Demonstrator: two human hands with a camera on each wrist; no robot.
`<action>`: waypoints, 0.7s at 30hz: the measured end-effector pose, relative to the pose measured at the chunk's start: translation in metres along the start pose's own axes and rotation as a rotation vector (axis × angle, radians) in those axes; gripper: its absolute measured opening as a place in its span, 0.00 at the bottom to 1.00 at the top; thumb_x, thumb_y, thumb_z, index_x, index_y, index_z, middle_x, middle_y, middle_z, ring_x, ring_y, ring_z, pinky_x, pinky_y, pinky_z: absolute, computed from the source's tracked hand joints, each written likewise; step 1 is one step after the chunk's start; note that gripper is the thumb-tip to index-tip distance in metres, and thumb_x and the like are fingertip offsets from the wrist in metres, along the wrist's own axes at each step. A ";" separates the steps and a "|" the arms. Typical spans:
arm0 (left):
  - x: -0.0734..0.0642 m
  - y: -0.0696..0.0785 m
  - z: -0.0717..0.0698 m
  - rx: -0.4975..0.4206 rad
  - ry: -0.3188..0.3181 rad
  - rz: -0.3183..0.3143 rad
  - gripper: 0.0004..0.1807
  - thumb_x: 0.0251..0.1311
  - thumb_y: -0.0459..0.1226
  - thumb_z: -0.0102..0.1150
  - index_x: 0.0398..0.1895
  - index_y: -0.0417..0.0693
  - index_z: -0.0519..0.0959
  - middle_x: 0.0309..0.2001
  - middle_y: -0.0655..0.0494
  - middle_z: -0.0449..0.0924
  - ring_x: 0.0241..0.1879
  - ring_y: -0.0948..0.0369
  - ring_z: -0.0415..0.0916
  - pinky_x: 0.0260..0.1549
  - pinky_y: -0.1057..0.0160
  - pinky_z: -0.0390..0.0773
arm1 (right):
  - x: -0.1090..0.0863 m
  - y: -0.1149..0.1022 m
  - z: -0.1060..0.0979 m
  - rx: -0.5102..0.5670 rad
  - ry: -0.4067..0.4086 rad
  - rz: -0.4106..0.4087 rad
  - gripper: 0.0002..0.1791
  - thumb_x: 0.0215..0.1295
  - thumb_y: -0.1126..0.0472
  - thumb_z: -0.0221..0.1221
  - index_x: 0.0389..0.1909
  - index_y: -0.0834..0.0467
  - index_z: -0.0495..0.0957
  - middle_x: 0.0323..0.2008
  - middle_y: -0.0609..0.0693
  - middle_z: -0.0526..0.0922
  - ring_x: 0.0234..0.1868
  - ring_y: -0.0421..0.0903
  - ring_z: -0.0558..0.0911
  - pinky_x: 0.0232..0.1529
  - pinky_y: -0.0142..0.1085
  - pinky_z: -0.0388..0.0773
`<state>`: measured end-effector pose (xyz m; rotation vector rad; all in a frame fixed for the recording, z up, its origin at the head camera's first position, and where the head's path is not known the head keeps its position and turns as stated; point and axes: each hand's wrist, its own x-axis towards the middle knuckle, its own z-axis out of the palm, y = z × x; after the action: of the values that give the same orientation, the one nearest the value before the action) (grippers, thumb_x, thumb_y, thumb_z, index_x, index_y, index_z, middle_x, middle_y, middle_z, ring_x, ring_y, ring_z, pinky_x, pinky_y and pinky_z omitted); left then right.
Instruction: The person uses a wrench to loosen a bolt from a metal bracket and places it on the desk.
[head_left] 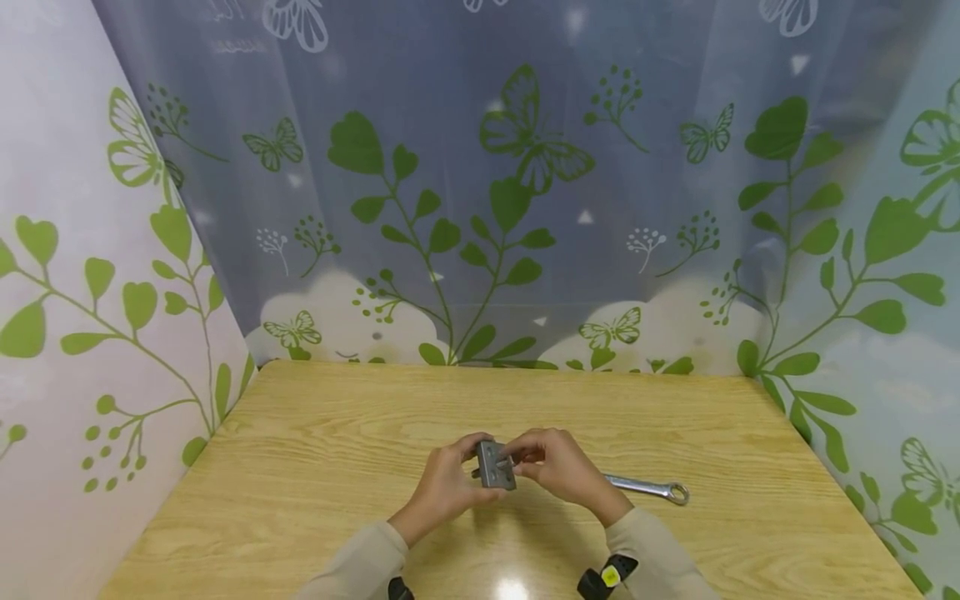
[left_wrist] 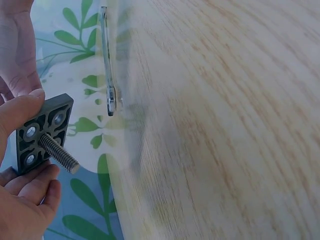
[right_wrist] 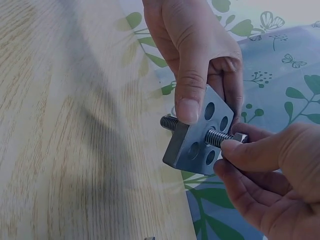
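Observation:
My left hand (head_left: 447, 483) grips a small grey square plate (head_left: 492, 469) by its edges, thumb on one side and fingers on the other. Holes sit near the plate's corners, and a threaded bolt (right_wrist: 217, 138) passes through its middle. In the left wrist view the bolt's threaded end (left_wrist: 62, 155) sticks out of the face with recessed patterning. On the plate's smooth side, my right hand (right_wrist: 280, 170) pinches the bolt close to its head between thumb and fingers. Both hands are above the table, near its front.
A silver wrench (head_left: 648, 487) lies on the wooden table (head_left: 360, 417) to the right, partly hidden behind my right forearm. Its ring end points right. A curtain (head_left: 450, 208) with green leaves and butterflies hangs behind the table and along both sides.

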<state>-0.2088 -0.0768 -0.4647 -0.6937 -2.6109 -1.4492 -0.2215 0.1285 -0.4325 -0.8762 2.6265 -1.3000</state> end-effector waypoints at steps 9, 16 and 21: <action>0.000 0.001 -0.001 -0.001 0.005 -0.011 0.38 0.39 0.36 0.78 0.57 0.37 0.74 0.52 0.43 0.81 0.53 0.47 0.78 0.54 0.48 0.76 | 0.000 0.004 0.001 -0.031 -0.021 0.027 0.19 0.68 0.52 0.58 0.51 0.61 0.80 0.43 0.54 0.84 0.41 0.47 0.83 0.41 0.37 0.82; 0.000 0.000 0.000 -0.004 0.006 -0.004 0.38 0.40 0.37 0.78 0.57 0.37 0.74 0.51 0.43 0.81 0.53 0.47 0.78 0.53 0.48 0.77 | 0.000 0.003 0.005 -0.008 0.021 0.140 0.27 0.72 0.45 0.49 0.32 0.64 0.83 0.23 0.54 0.82 0.24 0.54 0.82 0.22 0.33 0.77; 0.000 0.000 0.000 -0.002 -0.001 0.011 0.37 0.41 0.37 0.78 0.57 0.38 0.74 0.52 0.43 0.81 0.52 0.47 0.79 0.51 0.48 0.79 | 0.001 -0.001 0.006 -0.009 0.044 0.167 0.27 0.72 0.47 0.51 0.25 0.64 0.82 0.16 0.50 0.79 0.19 0.52 0.80 0.16 0.32 0.73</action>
<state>-0.2086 -0.0766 -0.4651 -0.7075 -2.6022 -1.4491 -0.2201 0.1235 -0.4353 -0.6200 2.6738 -1.2808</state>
